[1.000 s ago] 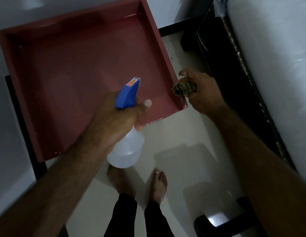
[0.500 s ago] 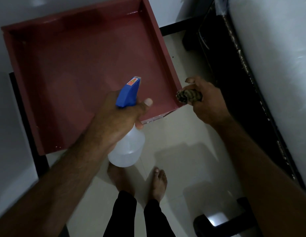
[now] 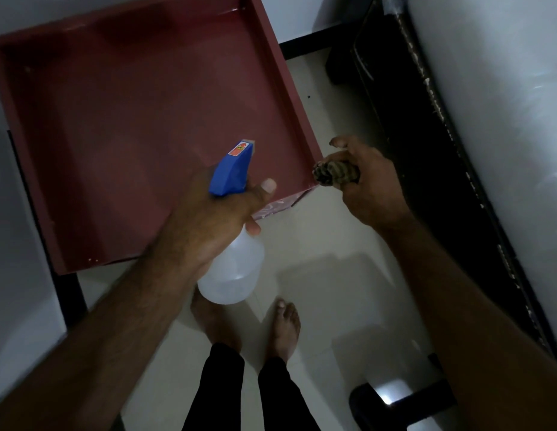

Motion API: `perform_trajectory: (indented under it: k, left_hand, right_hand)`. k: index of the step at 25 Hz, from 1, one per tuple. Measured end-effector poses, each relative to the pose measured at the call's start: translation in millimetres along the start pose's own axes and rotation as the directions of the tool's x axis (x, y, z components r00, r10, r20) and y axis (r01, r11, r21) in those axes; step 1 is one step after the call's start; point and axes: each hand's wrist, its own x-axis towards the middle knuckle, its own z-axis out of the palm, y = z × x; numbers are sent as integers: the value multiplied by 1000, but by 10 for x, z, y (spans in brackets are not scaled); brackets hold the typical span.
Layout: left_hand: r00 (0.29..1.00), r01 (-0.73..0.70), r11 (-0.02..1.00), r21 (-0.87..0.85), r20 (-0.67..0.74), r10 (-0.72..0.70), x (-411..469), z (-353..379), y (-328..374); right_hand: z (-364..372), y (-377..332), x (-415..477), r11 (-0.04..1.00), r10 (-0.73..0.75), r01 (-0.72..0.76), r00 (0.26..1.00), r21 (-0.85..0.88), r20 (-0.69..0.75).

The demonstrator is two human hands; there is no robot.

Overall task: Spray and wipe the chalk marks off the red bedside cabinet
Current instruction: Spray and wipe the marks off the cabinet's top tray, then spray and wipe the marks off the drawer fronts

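The red bedside cabinet (image 3: 131, 126) fills the upper left, its top a shallow tray with raised rims. My left hand (image 3: 208, 225) grips a clear spray bottle (image 3: 236, 272) with a blue trigger head, nozzle pointing over the cabinet top. My right hand (image 3: 370, 188) holds a bunched striped cloth (image 3: 334, 172) against the cabinet's near right corner. Pale smears show on the front edge (image 3: 280, 205) just below that corner.
A dark bed frame (image 3: 426, 150) with a white mattress (image 3: 504, 119) runs along the right. My bare feet (image 3: 283, 328) stand on the pale tiled floor. A dark object (image 3: 395, 402) lies on the floor at the lower right. White walls flank the cabinet.
My right hand with the cloth has moved down and in to the cabinet's near right corner. The spray bottle has stayed in about the same place.
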Motion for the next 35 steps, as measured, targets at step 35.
perform_trajectory:
  k: [35]
  left_hand:
    - [987, -27, 996, -82, -160, 14, -1708, -622, -1487]
  right_hand:
    - [1594, -573, -2209, -379, 222, -360, 859, 853, 461]
